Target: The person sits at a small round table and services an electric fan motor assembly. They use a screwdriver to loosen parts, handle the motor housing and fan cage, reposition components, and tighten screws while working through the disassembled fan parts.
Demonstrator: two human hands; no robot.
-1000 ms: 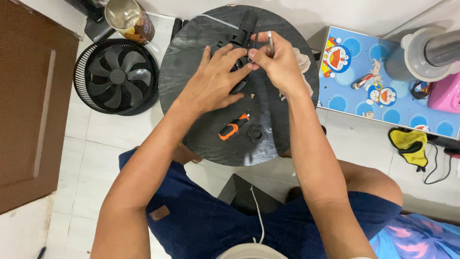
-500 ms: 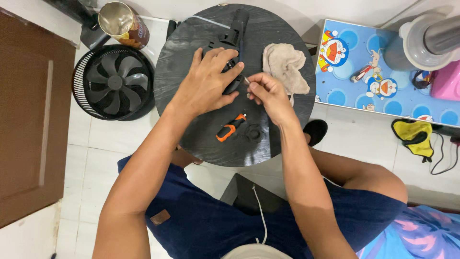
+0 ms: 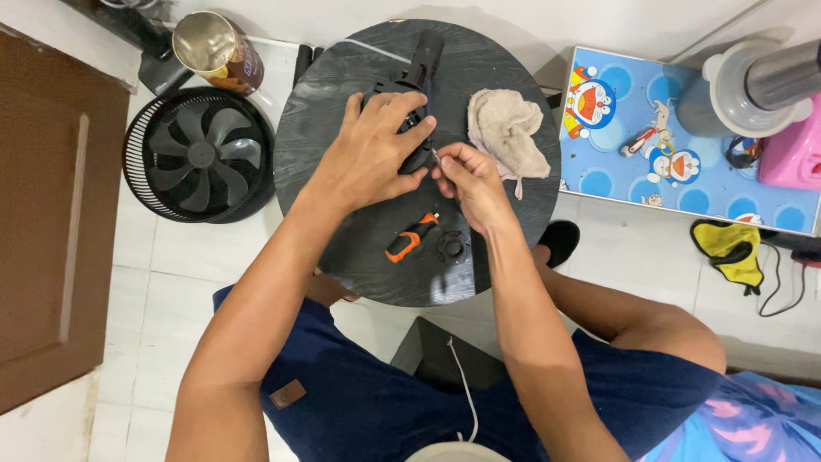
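My left hand (image 3: 376,141) lies over a black elongated device (image 3: 416,77) on the round black table (image 3: 342,248), gripping its body and holding it down. My right hand (image 3: 466,180) is pinched on a small thin metal part (image 3: 435,156) right at the device's side, close to my left fingertips. Just below my hands lie an orange and black screwdriver (image 3: 410,238) and a small round black cap (image 3: 451,246). A crumpled beige cloth (image 3: 506,128) rests on the table to the right of my hands.
A black floor fan (image 3: 198,156) lies face-up left of the table, with a metal tin (image 3: 214,50) behind it. A blue cartoon-printed mat or box (image 3: 684,145) sits at right with a grey pot (image 3: 753,81) and pink object (image 3: 795,154). A brown door (image 3: 47,222) is at far left.
My right hand has come down from the far side of the device to its near side and now pinches a small part. The cloth has become uncovered. The left hand stays on the device.
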